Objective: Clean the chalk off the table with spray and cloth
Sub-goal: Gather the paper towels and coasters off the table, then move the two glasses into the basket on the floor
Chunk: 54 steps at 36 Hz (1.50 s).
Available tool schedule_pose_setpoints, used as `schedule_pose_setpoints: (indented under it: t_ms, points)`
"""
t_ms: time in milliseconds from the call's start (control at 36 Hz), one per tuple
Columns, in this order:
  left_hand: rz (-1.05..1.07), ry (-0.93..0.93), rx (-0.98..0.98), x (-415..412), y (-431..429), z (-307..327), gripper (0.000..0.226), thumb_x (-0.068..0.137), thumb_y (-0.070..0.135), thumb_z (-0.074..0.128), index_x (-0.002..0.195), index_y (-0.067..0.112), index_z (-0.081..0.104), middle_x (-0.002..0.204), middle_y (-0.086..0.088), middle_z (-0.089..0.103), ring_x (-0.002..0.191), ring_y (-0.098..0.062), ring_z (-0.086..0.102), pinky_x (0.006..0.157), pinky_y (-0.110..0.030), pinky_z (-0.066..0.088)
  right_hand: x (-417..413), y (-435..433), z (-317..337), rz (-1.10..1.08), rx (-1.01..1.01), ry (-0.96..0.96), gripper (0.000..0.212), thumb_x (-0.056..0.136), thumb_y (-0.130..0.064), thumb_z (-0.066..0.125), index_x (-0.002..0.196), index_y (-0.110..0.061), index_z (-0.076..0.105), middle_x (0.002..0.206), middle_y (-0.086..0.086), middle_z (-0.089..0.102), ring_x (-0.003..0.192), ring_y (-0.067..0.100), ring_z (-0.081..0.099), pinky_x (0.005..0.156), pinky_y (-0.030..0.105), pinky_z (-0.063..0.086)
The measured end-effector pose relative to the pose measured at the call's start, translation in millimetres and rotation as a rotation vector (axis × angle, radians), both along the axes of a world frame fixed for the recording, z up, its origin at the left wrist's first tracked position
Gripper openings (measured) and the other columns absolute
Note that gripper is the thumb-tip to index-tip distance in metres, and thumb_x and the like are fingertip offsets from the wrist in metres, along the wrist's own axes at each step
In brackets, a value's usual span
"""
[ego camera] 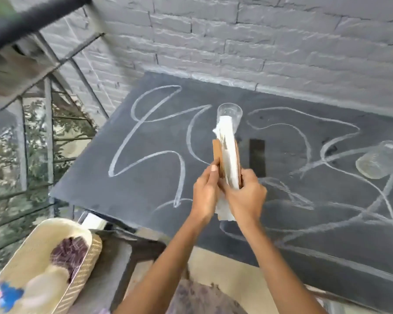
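Note:
A dark slate table (145, 177) is covered with looping white chalk lines (127, 141). Above its middle both my hands hold a stack of brown coasters and white paper napkins (228, 159) on edge. My left hand (205, 193) grips the stack from the left, thumb up along its side. From the right, my right hand (245, 198) curls round its lower end. At my lower left a woven basket (21, 257) holds a purple cloth (69, 251) and a blurred spray bottle (39, 286) with a blue part.
One clear glass (230, 116) stands upright behind the stack, and a second glass (380, 159) lies on its side at the table's right. A dark rectangular patch (257, 157) shows on the slate. A grey brick wall runs behind; a metal railing is at left.

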<state>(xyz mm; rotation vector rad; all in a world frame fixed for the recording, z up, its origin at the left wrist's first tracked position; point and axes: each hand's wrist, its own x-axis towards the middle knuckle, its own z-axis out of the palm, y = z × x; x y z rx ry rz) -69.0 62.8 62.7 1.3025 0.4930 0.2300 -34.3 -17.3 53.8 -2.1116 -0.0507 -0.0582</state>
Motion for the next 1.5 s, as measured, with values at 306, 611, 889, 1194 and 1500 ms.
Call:
schedule_pose_setpoints:
  t_ms: [306, 611, 889, 1194, 1500]
  points:
    - [0.495, 0.037, 0.041, -173, 56, -25, 0.040, 0.093, 0.033, 0.044, 0.127, 0.017, 0.060, 0.126, 0.000, 0.063, 0.120, -0.016, 0.056, 0.106, -0.046, 0.039, -152, 75, -29, 0.404, 0.067, 0.077, 0.039, 0.063, -0.046, 0.082, 0.082, -0.020, 0.059, 0.068, -0.009, 0.064, 0.060, 0.010, 0.059, 0.050, 0.010, 0.037]
    - [0.573, 0.258, 0.061, -283, 134, -138, 0.027, 0.096, 0.013, 0.051, 0.117, 0.024, 0.063, 0.119, 0.003, 0.067, 0.114, -0.012, 0.060, 0.102, -0.035, 0.045, -260, 153, -153, 0.522, 0.030, 0.166, 0.036, 0.069, -0.034, 0.082, 0.084, -0.011, 0.059, 0.070, -0.001, 0.063, 0.060, 0.015, 0.057, 0.052, 0.005, 0.033]
    - [0.378, 0.471, -0.018, -298, 176, -253, 0.040, 0.097, 0.021, 0.047, 0.138, 0.021, 0.048, 0.134, 0.003, 0.056, 0.123, -0.010, 0.051, 0.108, -0.038, 0.038, -280, 199, -279, 0.490, -0.146, 0.411, 0.027, 0.077, -0.031, 0.071, 0.083, -0.012, 0.052, 0.071, 0.005, 0.062, 0.061, 0.022, 0.060, 0.046, 0.021, 0.038]
    - [0.240, 0.545, -0.042, -308, 205, -302, 0.047, 0.097, 0.018, 0.044, 0.144, 0.019, 0.039, 0.140, 0.000, 0.051, 0.125, -0.013, 0.049, 0.107, -0.032, 0.038, -283, 220, -311, 0.585, -0.255, 0.439, 0.035, 0.081, -0.025, 0.071, 0.099, -0.004, 0.051, 0.094, 0.016, 0.065, 0.083, 0.029, 0.063, 0.066, 0.038, 0.053]
    - [0.335, 0.418, 0.302, -311, 192, -208, 0.036, 0.095, 0.008, 0.045, 0.130, 0.008, 0.056, 0.125, -0.002, 0.063, 0.112, -0.001, 0.057, 0.097, -0.017, 0.043, -272, 214, -209, 0.672, -0.195, 0.225, 0.043, 0.089, -0.018, 0.062, 0.130, -0.013, 0.049, 0.126, 0.007, 0.059, 0.112, 0.024, 0.056, 0.088, 0.018, 0.038]
